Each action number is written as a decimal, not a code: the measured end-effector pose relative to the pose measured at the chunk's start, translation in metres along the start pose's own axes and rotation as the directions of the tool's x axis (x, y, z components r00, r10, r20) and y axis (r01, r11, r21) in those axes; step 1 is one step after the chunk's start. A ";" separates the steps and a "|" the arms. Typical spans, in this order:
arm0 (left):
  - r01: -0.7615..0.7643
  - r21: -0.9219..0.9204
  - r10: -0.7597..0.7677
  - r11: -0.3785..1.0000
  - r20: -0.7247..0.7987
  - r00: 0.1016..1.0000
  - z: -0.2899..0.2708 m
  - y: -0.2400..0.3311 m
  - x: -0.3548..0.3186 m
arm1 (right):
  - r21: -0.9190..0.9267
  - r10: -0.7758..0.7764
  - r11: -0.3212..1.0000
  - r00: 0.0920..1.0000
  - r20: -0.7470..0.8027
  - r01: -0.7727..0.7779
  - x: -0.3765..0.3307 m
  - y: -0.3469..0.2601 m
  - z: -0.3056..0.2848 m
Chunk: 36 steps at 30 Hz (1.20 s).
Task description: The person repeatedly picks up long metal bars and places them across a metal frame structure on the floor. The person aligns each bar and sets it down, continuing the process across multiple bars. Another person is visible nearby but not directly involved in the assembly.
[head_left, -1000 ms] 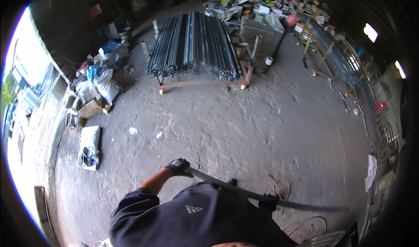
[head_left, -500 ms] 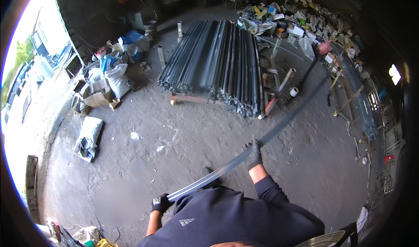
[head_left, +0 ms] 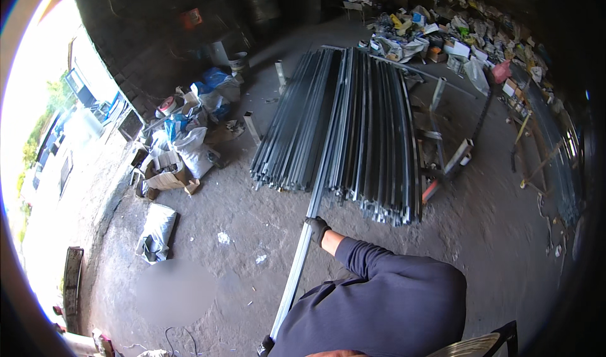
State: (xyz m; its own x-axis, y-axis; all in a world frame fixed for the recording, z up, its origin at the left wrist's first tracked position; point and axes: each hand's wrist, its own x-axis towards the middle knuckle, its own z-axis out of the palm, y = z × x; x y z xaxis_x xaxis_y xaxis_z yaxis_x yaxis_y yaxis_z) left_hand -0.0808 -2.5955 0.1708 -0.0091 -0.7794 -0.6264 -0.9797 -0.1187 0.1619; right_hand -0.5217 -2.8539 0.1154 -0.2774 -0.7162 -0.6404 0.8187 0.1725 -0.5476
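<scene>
A long grey metal profile point(head_left: 295, 270) slants away from me, its far part lying over the stack of dark metal profiles point(head_left: 379, 130). Around its middle, just short of the stack's near ends, closes my right hand point(head_left: 318, 229) in a dark glove. My left hand point(head_left: 265, 347), also gloved, grips the near end beside my body at the lower edge; only part of it shows. The stack rests on a low rack, with ragged ends toward me.
Upright metal posts point(head_left: 252, 128) flank the rack. Bags and cardboard boxes point(head_left: 165, 175) stand at the left, and a filled white sack point(head_left: 158, 227) lies nearer. A large heap of litter point(head_left: 467, 47) spreads at the far right. More long bars point(head_left: 555, 161) lean at the right.
The profile has swung left from pointing far right, and its far part is now over the stack. Both hands stay on it; my left has moved down to the lower edge.
</scene>
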 end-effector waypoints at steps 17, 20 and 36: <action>-0.301 -0.004 0.290 0.954 -0.259 0.922 -0.189 0.443 0.269 | -0.479 0.542 0.802 0.771 0.335 -0.356 0.070 -0.165 -0.038; -0.455 -0.181 0.392 0.872 -0.298 0.870 -0.221 0.482 0.271 | -0.593 0.608 0.739 0.694 0.385 -0.319 0.075 -0.156 -0.049; -0.440 -0.439 -0.622 -0.783 0.537 0.570 0.295 0.064 -0.134 | -0.541 0.958 0.038 0.122 0.258 0.840 0.041 0.041 0.003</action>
State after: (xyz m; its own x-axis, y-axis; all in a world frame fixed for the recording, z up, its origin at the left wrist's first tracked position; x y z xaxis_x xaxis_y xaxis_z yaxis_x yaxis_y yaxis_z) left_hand -0.2011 -2.3168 0.0401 0.4962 -0.0400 -0.8673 0.8592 0.1662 0.4839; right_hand -0.4978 -2.8776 0.0680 0.8803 -0.0965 -0.4646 -0.4739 -0.2289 -0.8503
